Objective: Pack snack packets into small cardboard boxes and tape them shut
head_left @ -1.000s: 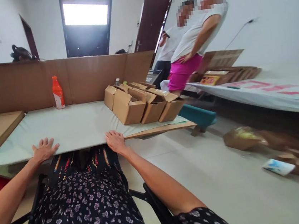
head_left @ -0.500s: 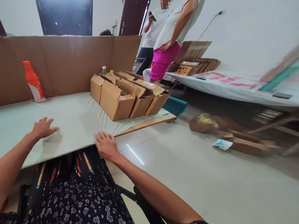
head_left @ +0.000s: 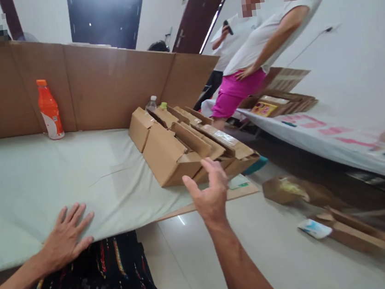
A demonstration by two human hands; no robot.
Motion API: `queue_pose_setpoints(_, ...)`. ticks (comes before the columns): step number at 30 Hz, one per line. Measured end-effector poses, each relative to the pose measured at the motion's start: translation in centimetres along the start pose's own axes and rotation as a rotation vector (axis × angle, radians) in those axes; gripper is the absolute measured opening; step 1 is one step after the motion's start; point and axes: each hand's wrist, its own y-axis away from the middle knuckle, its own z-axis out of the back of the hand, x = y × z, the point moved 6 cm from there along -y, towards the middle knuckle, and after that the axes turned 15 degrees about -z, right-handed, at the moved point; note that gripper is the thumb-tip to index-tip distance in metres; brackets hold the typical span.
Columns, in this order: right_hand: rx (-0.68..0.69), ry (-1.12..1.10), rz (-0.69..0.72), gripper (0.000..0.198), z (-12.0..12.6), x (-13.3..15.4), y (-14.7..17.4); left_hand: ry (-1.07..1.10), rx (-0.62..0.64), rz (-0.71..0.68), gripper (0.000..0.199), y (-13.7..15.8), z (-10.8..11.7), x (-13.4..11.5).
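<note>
My left hand [head_left: 68,233] lies flat with fingers spread on the pale green table cover [head_left: 116,204], near the front edge. In front of the cardboard boxes [head_left: 166,156] my right hand [head_left: 211,188] is raised, thumb and fingers apart, holding nothing. Whether its fingertips touch the nearest box I cannot tell. Several of these open-topped boxes stand packed together at the table's right end. Behind them show a clear bottle [head_left: 152,104] with a white cap and a light green cap [head_left: 163,105]. An orange bottle [head_left: 50,109] stands upright farther left.
A tall cardboard panel [head_left: 102,85] closes off the table's back. On the tiled floor to the right lie an open carton [head_left: 356,235] and a blue-and-white packet [head_left: 315,228]. Two people stand behind the boxes, beside another covered table [head_left: 303,136].
My right hand has left the table edge and moved right and up to the boxes. My left hand has come back to the front edge and lies flatter. The view has shifted.
</note>
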Motion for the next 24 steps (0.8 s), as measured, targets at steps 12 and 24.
queue_pose_setpoints(12,0.12,-0.061,0.092,0.025,-6.2,3.1,-1.9,0.2,-0.25,0.032,0.072,2.1,-0.3,1.4)
queue_pose_setpoints(24,1.105,-0.55,0.471,0.046,-7.3,18.0,4.0,0.701,-0.42,0.245,0.134,2.8,6.2,12.5)
